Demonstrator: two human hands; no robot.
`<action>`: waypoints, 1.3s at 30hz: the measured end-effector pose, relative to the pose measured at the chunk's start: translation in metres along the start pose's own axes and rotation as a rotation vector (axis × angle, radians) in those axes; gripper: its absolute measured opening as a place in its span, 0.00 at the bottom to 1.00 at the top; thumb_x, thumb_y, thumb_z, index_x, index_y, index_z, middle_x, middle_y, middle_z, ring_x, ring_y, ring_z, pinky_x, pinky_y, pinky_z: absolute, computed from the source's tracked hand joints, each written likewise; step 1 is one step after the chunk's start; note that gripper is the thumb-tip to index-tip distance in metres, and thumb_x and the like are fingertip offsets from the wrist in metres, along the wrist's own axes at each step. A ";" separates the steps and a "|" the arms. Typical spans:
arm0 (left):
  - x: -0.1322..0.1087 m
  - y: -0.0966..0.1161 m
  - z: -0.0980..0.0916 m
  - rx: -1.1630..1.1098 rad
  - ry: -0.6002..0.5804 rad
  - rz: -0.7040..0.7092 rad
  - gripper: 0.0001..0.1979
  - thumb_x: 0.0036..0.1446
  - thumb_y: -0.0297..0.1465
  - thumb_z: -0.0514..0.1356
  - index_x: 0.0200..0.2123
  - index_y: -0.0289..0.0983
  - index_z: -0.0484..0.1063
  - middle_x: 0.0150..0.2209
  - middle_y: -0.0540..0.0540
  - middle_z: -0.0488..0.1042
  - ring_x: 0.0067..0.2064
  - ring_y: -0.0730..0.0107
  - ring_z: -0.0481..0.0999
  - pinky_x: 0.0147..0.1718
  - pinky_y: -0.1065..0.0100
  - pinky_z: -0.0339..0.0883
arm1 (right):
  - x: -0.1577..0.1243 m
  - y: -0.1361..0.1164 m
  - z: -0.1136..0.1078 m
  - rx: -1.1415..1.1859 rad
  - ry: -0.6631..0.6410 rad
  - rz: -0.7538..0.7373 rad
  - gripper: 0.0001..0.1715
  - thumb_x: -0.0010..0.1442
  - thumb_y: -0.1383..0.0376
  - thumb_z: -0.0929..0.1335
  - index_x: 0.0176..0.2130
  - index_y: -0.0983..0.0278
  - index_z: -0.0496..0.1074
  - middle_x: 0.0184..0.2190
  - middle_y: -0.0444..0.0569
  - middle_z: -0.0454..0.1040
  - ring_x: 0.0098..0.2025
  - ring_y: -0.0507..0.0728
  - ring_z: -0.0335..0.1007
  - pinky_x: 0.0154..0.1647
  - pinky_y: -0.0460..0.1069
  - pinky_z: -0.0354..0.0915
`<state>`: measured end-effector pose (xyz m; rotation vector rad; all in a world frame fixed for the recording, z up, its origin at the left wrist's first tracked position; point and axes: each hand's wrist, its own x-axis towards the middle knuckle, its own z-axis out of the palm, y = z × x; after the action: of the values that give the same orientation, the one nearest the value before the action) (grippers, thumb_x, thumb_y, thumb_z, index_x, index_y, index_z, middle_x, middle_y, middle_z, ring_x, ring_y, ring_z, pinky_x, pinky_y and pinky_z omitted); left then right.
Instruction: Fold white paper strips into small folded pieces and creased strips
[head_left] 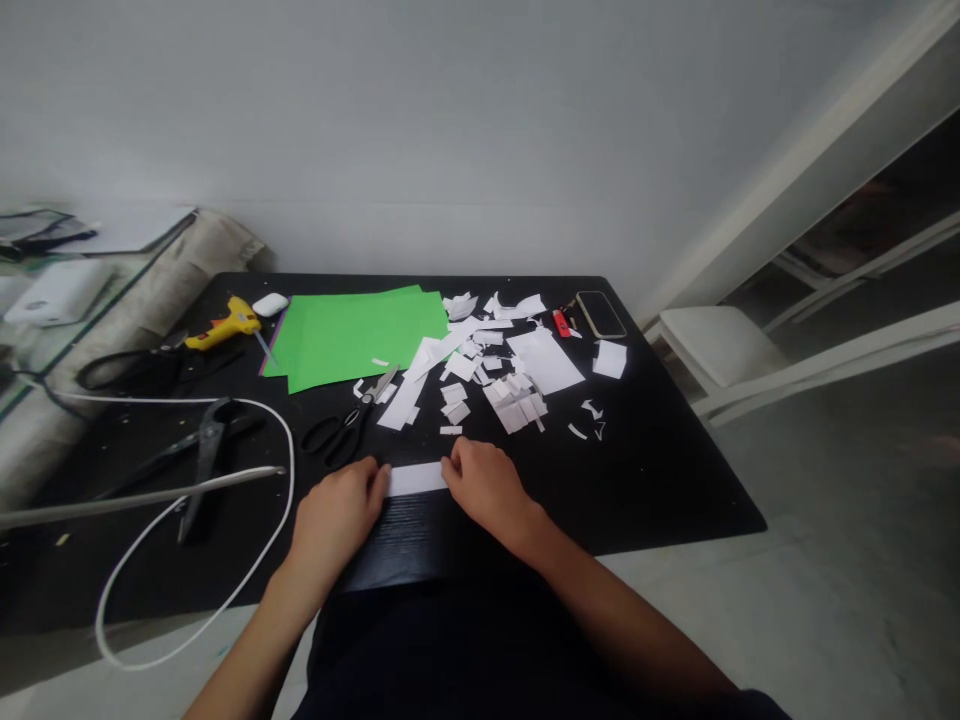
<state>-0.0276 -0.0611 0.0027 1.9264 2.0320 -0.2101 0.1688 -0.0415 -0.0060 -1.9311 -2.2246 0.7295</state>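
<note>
A white paper strip (416,480) lies near the front edge of the black table, stretched between my two hands. My left hand (341,505) is closed on its left end, thumb and fingers drawn together. At the right end my right hand (484,480) grips it with curled fingers. Both ends of the strip are hidden under the fingers. Black-handled scissors (346,425) lie just beyond my left hand, blades pointing away. Past my right hand are small folded paper pieces (516,402) and a longer white strip (412,385).
Green sheets (352,335) lie at the back, with a yellow glue gun (225,325) to their left. A white cable (289,450) loops at left near pliers (206,460). A phone (600,314) and a red item (560,322) sit at the back right among paper scraps.
</note>
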 end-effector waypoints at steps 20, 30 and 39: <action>-0.002 -0.025 -0.002 -0.043 -0.010 -0.148 0.22 0.68 0.43 0.45 0.37 0.42 0.76 0.40 0.38 0.83 0.44 0.43 0.82 0.34 0.61 0.61 | 0.002 -0.002 0.003 -0.031 0.017 0.006 0.15 0.71 0.58 0.65 0.40 0.65 0.76 0.38 0.55 0.82 0.42 0.64 0.81 0.41 0.53 0.67; -0.004 -0.024 -0.002 -0.048 0.017 -0.173 0.20 0.69 0.42 0.46 0.35 0.42 0.75 0.38 0.40 0.83 0.44 0.45 0.82 0.32 0.63 0.60 | 0.002 0.006 -0.009 0.056 -0.015 0.006 0.05 0.69 0.64 0.67 0.45 0.61 0.73 0.33 0.47 0.80 0.37 0.58 0.78 0.34 0.47 0.57; -0.005 -0.024 0.002 -0.066 0.046 -0.155 0.19 0.68 0.41 0.47 0.35 0.41 0.75 0.40 0.39 0.83 0.44 0.45 0.82 0.32 0.63 0.60 | -0.011 0.041 -0.028 0.071 0.020 0.149 0.04 0.69 0.65 0.67 0.41 0.60 0.73 0.33 0.46 0.79 0.35 0.56 0.75 0.32 0.47 0.54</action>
<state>-0.0506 -0.0682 -0.0002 1.7518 2.1922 -0.1348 0.2185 -0.0409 0.0042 -2.0768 -2.0313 0.7934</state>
